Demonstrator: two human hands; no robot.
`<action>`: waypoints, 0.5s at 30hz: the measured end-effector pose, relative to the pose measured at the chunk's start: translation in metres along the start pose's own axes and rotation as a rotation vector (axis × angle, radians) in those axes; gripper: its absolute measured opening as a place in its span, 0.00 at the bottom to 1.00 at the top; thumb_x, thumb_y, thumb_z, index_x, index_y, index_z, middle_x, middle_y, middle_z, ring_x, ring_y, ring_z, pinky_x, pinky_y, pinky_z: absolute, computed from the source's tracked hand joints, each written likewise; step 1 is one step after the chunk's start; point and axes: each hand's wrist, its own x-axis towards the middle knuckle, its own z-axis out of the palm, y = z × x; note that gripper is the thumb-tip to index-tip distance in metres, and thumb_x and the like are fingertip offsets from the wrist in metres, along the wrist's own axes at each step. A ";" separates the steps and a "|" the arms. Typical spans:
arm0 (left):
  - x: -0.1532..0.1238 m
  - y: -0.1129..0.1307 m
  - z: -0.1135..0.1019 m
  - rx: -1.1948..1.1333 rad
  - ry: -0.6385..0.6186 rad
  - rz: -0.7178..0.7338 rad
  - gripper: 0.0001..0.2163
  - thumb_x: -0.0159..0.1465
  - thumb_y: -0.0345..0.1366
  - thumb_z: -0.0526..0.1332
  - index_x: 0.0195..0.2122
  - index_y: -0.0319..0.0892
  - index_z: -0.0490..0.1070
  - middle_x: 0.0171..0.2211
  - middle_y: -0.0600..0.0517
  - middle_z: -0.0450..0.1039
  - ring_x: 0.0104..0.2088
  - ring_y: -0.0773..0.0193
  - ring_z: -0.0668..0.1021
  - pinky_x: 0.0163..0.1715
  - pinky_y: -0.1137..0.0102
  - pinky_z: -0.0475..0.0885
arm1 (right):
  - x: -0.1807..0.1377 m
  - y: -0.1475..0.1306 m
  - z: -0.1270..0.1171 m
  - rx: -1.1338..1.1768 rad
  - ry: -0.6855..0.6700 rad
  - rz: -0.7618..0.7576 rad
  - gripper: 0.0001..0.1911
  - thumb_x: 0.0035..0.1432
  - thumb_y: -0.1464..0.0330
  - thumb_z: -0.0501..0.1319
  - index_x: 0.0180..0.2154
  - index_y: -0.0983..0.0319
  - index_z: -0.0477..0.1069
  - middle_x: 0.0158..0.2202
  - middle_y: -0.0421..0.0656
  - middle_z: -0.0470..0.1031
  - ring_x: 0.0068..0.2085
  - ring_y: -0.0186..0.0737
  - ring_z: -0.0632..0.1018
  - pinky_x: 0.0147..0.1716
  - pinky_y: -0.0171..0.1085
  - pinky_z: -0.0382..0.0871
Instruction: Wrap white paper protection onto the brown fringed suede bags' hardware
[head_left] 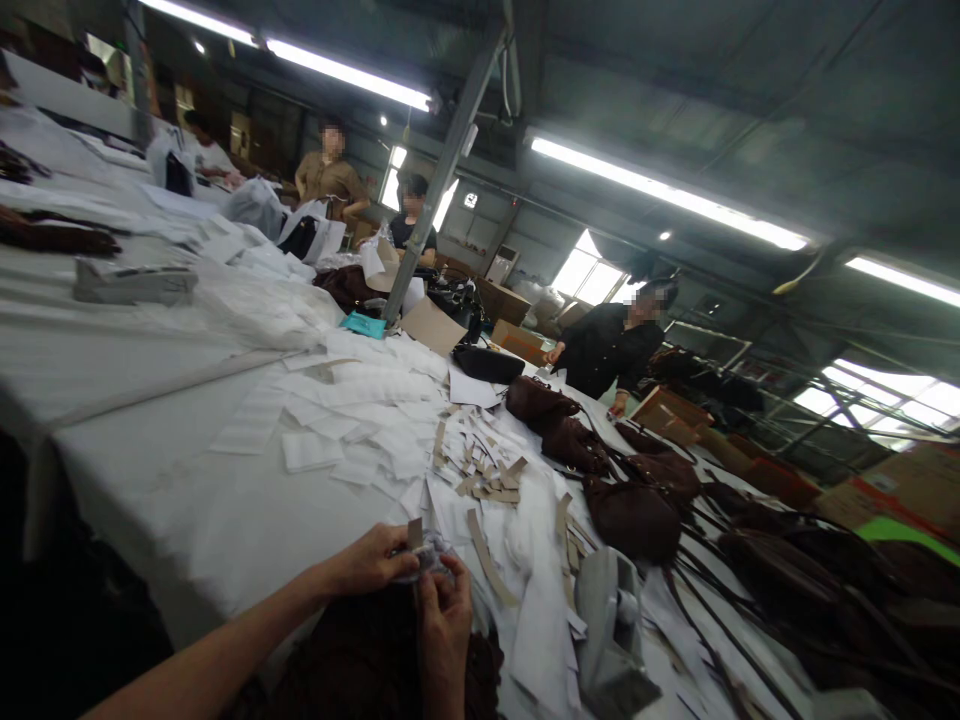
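My left hand (367, 562) is closed in a pinch, its fingertips on a crumpled piece of clear plastic film (429, 552). A short grey-brown card strip (415, 532) stands up beside those fingertips. My right hand (446, 610) pinches the same film from the other side, thumb and fingers together. Directly below both hands is a dark brown, gathered-looking item (360, 655), partly hidden by my forearms; its kind is unclear. To the right of my right hand, a grey tape dispenser (611, 635) rests on the white table (187, 450).
White foam sheets (375, 385) and cut card strips (487, 475) litter the table. Brown leather bags (634, 515) with long straps line the right side. A second grey dispenser (135, 283) sits far left. A metal post (442, 170) rises mid-table. Co-workers, including a person in black (607, 345), stand beyond.
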 end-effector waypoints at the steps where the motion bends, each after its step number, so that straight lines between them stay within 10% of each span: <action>1: 0.001 -0.001 0.000 -0.007 0.005 -0.005 0.10 0.59 0.41 0.60 0.31 0.38 0.70 0.27 0.56 0.66 0.28 0.67 0.66 0.29 0.75 0.60 | 0.000 -0.002 0.000 -0.002 -0.006 -0.003 0.22 0.51 0.58 0.64 0.46 0.62 0.70 0.26 0.41 0.78 0.29 0.42 0.77 0.30 0.37 0.71; 8: 0.003 -0.003 -0.005 -0.120 -0.031 -0.087 0.18 0.58 0.51 0.60 0.29 0.38 0.68 0.20 0.59 0.60 0.18 0.72 0.61 0.17 0.76 0.55 | -0.006 -0.031 -0.024 -0.096 -0.211 0.053 0.20 0.46 0.74 0.56 0.42 0.62 0.78 0.42 0.47 0.80 0.46 0.49 0.78 0.50 0.46 0.68; 15: 0.001 0.004 -0.011 -0.190 -0.127 -0.103 0.21 0.54 0.54 0.62 0.31 0.37 0.69 0.20 0.58 0.63 0.16 0.73 0.61 0.13 0.76 0.55 | -0.007 -0.057 -0.033 -0.284 -0.489 -0.017 0.20 0.48 0.76 0.56 0.40 0.58 0.79 0.39 0.44 0.81 0.43 0.50 0.79 0.47 0.48 0.70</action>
